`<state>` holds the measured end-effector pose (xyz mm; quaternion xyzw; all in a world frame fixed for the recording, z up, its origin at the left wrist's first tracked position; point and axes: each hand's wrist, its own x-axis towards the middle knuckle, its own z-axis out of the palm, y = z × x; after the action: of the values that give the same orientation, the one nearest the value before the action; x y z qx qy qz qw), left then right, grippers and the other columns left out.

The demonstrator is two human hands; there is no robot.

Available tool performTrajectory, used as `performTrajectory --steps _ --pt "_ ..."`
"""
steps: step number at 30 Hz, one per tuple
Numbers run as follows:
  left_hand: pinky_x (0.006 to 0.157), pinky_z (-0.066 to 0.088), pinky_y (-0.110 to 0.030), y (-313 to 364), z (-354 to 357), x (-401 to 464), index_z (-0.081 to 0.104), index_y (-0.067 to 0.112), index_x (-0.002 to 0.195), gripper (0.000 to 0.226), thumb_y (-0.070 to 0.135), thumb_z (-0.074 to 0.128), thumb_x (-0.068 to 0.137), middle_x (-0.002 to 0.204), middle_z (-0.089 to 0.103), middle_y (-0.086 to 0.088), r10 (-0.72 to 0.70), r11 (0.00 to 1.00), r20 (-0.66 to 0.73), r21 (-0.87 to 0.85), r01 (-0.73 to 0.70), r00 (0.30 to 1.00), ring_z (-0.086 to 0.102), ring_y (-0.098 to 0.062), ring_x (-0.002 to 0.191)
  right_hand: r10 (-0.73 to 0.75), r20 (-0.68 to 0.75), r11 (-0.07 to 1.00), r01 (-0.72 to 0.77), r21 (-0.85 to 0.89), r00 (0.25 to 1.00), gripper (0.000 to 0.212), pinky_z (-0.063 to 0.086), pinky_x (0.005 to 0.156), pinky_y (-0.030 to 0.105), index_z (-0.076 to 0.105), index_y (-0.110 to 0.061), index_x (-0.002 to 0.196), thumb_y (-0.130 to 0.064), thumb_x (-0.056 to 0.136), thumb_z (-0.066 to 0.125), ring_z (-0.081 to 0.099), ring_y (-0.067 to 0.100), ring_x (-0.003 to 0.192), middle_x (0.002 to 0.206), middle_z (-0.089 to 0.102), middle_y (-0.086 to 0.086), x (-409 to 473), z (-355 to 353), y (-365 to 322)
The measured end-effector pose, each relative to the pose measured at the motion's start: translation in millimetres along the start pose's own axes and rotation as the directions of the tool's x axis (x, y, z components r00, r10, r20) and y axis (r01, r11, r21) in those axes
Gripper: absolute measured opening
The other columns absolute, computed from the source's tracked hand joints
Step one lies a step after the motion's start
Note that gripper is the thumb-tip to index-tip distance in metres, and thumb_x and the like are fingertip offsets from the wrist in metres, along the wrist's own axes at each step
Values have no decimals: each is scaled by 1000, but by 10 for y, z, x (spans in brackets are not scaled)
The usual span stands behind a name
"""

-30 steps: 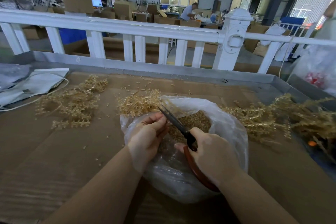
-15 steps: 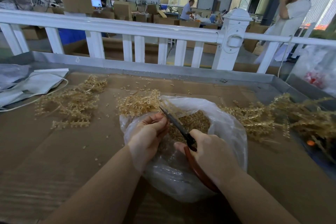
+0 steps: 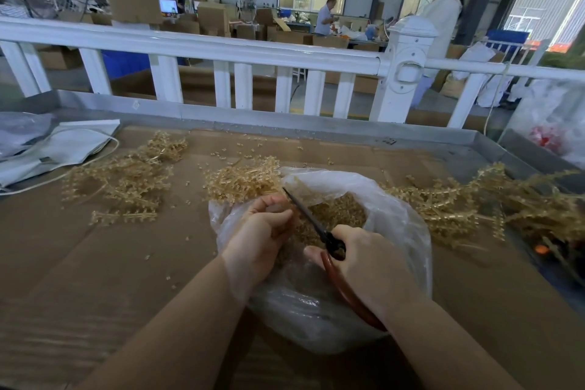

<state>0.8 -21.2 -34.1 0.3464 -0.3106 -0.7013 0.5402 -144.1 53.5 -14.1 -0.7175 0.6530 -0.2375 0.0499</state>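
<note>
Lining the table: brown cardboard (image 3: 95, 279).
Clear plastic bag (image 3: 395, 215): lying open on the cardboard, between both hands, holding cut golden bits (image 3: 335, 212).
Golden sprues (image 3: 459, 206): piled left and right of the bag.
Right hand (image 3: 370, 263): fingers wrapped round red-handled scissors (image 3: 311, 218), blades over the bag's mouth.
Left hand (image 3: 259, 237): fingers curled, pinching a mostly hidden sprue piece beside the blades.
</note>
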Motion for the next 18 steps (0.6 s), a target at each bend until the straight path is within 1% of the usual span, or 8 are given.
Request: performTrajectory --steps 2,4,6,8,10,12,15,18 --pt "63 47 -25 12 15 1 53 14 84 13 4 53 91 67 59 -2 -13 1000 4 -3 13 1000 58 -14 62 -5 -12 1000 5 -13 1000 37 29 49 13 54 -29 80 -66 84 50 48 1 60 64 52 -13 -14 8 3" --pt "59 49 -23 8 19 -2 54 13 79 14 12 56 92 62 60 0 -7 1000 -10 -9 7 1000 59 -12 58 -9 -7 1000 9 -9 1000 39 31 51 13 55 -27 81 -66 85 50 50 3 64 67 53 -11 -19 0 7" --pt "57 50 -22 -7 17 -4 56 12 75 16 9 56 91 59 61 1 -8 1000 -37 -10 7 999 59 -11 57 5 -5 999 -4 41 1000 38 33 52 14 54 -27 78 -64 85 51 52 3 64 65 53 -11 -19 -17 14" --pt "58 52 -21 -15 25 -11 59 11 75 15 6 57 90 62 62 -1 -16 1000 -58 -11 16 998 59 -12 59 25 -9 996 -24 90 1000 36 37 53 13 54 -28 76 -63 85 52 52 1 62 64 53 -12 -15 -48 21" --pt "55 53 -19 -16 29 -13 61 10 75 16 5 58 89 61 63 0 -9 1000 -75 -21 8 997 60 -10 56 33 -3 992 -33 122 999 35 39 55 13 54 -27 76 -61 85 53 54 2 62 64 55 -9 -10 -70 24" --pt "52 53 -17 -18 33 -17 62 9 74 16 3 57 89 57 64 1 1 1000 -79 -27 -3 997 61 -6 52 34 1 992 -34 122 999 35 39 56 14 53 -27 76 -61 86 53 54 3 62 64 55 -9 -15 -79 20" --pt "53 53 -16 -21 44 -24 61 8 74 17 0 56 89 55 64 2 8 999 -78 -31 -10 997 61 -6 50 23 -10 993 -22 113 1000 34 38 60 11 46 -30 74 -61 86 52 51 2 60 63 53 -9 -37 -76 1" --pt "54 54 -17 -13 43 -30 59 7 75 16 -3 56 87 53 63 1 10 998 -87 -63 -15 996 62 -6 49 6 -3 995 -6 101 1000 33 37 56 13 46 -31 79 -63 86 50 52 1 62 65 54 -10 -57 -62 -9"
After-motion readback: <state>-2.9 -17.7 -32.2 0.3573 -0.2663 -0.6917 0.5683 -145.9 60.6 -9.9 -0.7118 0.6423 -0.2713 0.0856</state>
